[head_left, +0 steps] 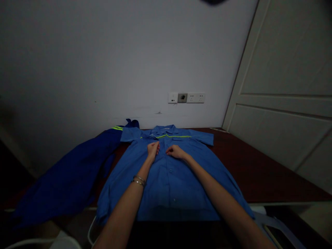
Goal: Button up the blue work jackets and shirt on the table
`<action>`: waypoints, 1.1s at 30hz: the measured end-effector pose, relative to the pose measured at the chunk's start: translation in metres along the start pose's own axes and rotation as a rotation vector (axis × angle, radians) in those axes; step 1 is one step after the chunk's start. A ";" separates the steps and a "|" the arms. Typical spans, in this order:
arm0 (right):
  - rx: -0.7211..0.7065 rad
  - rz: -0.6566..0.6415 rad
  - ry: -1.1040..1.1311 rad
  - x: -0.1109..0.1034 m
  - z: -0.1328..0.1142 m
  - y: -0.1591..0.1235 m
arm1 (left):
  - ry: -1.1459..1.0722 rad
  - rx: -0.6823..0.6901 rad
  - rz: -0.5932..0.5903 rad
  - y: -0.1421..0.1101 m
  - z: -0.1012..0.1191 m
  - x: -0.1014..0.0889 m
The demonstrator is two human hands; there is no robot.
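Note:
A light blue short-sleeved work shirt lies spread front up, collar toward the wall, with a yellow-green stripe across the chest and buttons down the middle. My left hand rests over the chest just left of the button placket. Its fingers are curled closed, and whatever they hold is hidden. Just right of it, my right hand pinches at the placket, with its fingertips against the shirt's front edge. Bracelets circle my left wrist.
A darker blue garment with yellow-green stripes lies at left, hanging over the front edge of the dark red table. Sockets sit on the wall behind. A panelled door stands at right. A white cable hangs below.

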State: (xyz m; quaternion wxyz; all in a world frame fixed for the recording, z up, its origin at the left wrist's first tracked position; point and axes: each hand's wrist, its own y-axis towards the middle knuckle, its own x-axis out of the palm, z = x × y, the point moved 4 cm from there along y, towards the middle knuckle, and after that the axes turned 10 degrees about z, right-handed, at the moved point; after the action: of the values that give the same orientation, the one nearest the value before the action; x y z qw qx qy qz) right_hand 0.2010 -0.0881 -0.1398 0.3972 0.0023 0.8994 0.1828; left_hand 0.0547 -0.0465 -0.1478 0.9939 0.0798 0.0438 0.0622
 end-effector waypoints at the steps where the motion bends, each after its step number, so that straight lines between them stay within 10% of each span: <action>1: 0.008 -0.005 0.015 -0.001 0.000 -0.001 | 0.021 -0.004 -0.056 -0.004 0.001 0.002; 14: 0.167 -0.019 0.193 -0.006 0.003 -0.009 | 0.317 -0.051 -0.711 -0.044 0.009 -0.012; 25: 0.216 0.018 0.269 -0.004 0.001 -0.009 | 0.294 -0.083 -0.440 -0.042 0.002 0.007; 33: 0.168 0.023 0.294 0.000 0.002 -0.007 | 0.299 -0.081 -0.453 -0.037 0.005 0.003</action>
State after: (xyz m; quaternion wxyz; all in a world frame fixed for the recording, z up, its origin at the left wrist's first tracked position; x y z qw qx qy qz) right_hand 0.2029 -0.0936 -0.1434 0.2578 0.0191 0.9597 0.1098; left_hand 0.0624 -0.0830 -0.1496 0.9673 0.0182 0.2044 -0.1488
